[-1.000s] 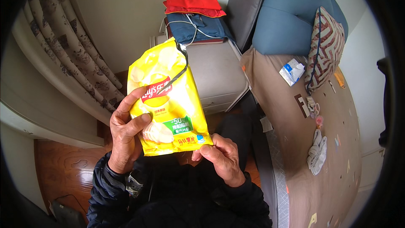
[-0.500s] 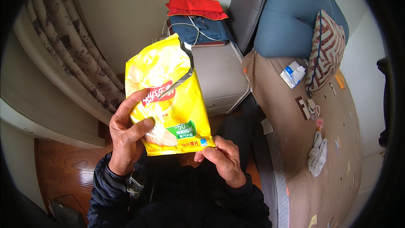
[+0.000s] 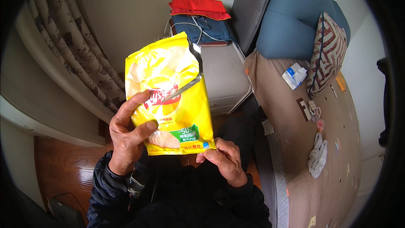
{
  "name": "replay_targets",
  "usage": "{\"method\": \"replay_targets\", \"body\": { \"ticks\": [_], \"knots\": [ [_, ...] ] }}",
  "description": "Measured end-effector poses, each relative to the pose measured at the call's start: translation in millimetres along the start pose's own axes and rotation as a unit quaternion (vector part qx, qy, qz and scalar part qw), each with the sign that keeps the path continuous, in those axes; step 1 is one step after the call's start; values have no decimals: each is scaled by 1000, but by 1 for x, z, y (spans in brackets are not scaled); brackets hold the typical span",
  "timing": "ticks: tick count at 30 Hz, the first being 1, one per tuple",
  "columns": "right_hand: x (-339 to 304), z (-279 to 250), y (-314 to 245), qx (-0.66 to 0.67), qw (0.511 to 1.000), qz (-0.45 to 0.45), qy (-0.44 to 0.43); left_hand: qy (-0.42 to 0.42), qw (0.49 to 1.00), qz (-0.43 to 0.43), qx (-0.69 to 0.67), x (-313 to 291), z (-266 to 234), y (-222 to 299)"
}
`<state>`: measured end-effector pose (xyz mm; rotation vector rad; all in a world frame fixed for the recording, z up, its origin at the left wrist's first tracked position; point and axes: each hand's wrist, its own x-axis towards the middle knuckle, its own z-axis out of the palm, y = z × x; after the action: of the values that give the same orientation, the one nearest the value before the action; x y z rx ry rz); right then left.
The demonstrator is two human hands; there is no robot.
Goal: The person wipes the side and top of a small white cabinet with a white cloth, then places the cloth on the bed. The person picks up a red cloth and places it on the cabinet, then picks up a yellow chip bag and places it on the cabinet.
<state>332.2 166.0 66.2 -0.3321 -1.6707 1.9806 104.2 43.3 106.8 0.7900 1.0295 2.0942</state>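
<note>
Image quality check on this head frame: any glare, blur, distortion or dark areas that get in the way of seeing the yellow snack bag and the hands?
Head view: the yellow snack bag is sharp, with soft glare on its upper half; left hand and right hand are evenly lit, unblurred; fisheye bends the curtain and bed toward the rim; black vignette fills the corners; the dark jacket loses detail in shadow.

Both hands raised; left hand (image 3: 128, 137) gripping, right hand (image 3: 223, 160) pinching.

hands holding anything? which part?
Yes, both hands hold a yellow snack bag, torn open at the top. The left hand grips its lower left side; the right hand pinches the bottom right corner.
</note>
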Motion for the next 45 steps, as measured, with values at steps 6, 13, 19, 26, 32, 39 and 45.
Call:
{"method": "replay_targets", "body": {
  "ticks": [6, 13, 19, 26, 32, 39, 45],
  "knots": [
    [0, -1, 3, -5, 1000, 3, 6, -1, 1000, -6, 18, -1, -2, -2],
    [0, -6, 0, -17, 999, 17, -39, -6, 1000, -3, 21, -2, -4, -3],
    [0, -1, -10, 88, 996, 32, 0, -14, 999, -16, 33, -4, -2, -3],
    [12, 2, -19, -58, 995, -51, 57, -43, 997, -38, 56, -7, 5, -7],
    [16, 5, -20, -97, 988, -82, 82, -60, 995, -50, 59, -6, 6, -7],
    [14, 4, -13, -110, 984, -79, 112, -74, 994, -65, 52, -6, 5, -4],
    [14, 2, -2, -126, 976, -101, 149, -88, 989, -87, 79, -9, 3, -3]
  ]
}}
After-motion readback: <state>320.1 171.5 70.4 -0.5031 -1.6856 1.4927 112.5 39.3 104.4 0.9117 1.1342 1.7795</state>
